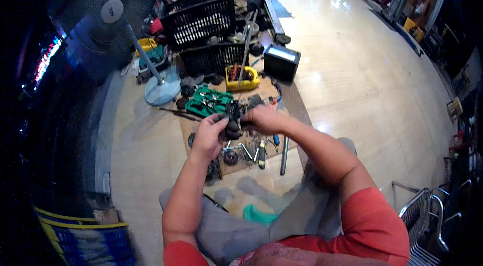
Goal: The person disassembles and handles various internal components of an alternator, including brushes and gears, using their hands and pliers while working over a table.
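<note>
My left hand [210, 134] is closed on the near left side of a dark, greasy mechanical part [233, 122], thumb on top. My right hand [263, 119] reaches in from the right with fingers bent against the same part; whether it also holds a small tool is hidden. Below the part, on a cardboard sheet [234, 169], lie a toothed dark gear [230, 158], several short shiny metal pieces [246, 152], a yellow-and-black handled tool [261, 155] and pliers [274, 141]. An open green tool case [208, 101] lies just beyond my left hand.
Farther off stand a yellow cut-open jug [242, 85] with small parts, a black battery [282, 62] and stacked black crates [198, 19]. A pedestal fan [161, 87] stands left. A metal bar [285, 156] lies by my right knee; a metal chair [420, 215] is at right.
</note>
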`<act>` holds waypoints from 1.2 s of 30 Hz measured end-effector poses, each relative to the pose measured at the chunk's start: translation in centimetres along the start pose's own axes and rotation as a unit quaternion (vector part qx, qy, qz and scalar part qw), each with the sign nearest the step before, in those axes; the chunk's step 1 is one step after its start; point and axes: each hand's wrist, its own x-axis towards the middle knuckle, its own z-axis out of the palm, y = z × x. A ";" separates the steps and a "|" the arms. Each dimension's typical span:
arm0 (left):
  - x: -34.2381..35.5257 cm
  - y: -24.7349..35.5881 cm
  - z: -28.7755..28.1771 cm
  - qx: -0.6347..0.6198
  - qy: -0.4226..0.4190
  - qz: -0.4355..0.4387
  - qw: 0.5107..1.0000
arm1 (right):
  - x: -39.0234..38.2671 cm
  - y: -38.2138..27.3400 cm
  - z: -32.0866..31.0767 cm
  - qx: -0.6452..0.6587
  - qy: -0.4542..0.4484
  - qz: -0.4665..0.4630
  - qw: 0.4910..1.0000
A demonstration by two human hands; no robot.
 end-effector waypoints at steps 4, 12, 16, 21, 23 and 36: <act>0.2 -1.1 -0.3 0.105 0.016 -0.020 0.994 | 0.6 2.3 0.7 -0.033 -0.018 0.040 0.998; 0.1 -2.1 0.8 0.252 0.017 -0.073 0.965 | 0.2 1.6 -0.5 -0.065 0.055 0.011 0.996; 0.3 -2.5 1.2 0.304 0.030 -0.058 0.950 | 0.2 1.0 -0.5 -0.069 0.078 0.017 0.994; 0.6 -2.9 1.0 0.370 0.051 -0.026 0.927 | 0.1 -0.4 -0.2 -0.060 0.090 0.043 0.993; 0.6 -2.9 1.0 0.395 0.060 -0.012 0.917 | 0.0 -0.4 0.0 -0.059 0.099 0.041 0.993; 1.2 -4.2 0.5 0.434 0.144 0.091 0.885 | -0.5 -1.5 0.8 -0.008 0.141 0.047 0.989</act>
